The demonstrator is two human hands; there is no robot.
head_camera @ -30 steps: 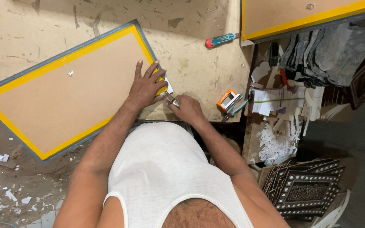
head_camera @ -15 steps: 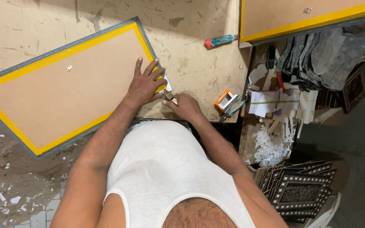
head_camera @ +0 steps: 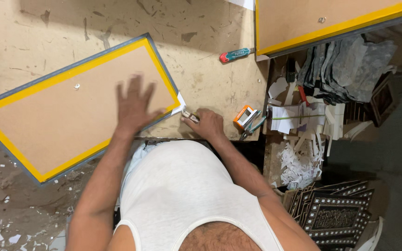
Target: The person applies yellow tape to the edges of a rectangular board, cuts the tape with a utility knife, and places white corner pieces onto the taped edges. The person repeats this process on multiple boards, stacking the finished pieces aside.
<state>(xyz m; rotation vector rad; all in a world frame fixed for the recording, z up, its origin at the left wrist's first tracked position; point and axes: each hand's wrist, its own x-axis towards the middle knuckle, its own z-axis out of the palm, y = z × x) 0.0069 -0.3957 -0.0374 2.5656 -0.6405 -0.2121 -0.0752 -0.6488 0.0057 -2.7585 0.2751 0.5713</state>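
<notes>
Both hands work at the near right corner of the board (head_camera: pixel 75 107), a flat brown panel edged in yellow tape with a grey rim, lying on the worn bench (head_camera: pixel 201 60). His left hand (head_camera: pixel 133 104) lies open and spread, palm down, on the board's right end, though it is blurred and I cannot say how hard it presses. His right hand (head_camera: pixel 208 124) is closed around a small tool (head_camera: pixel 190 115), whose tip points left at the white scrap (head_camera: pixel 180 103) sticking out from that corner. The board's long axis runs from far right, by the hands, down and away to the left, so nearly all of it lies left of both hands; the left hand is on it, the right just off its edge. What the tool is I cannot make out, since most of it sits inside the fist. To the right of the right hand lie an orange tape measure (head_camera: pixel 246 116) and pliers (head_camera: pixel 253 128), and farther off a screwdriver (head_camera: pixel 236 55). A second board (head_camera: pixel 331 18) is cut off at the top.
</notes>
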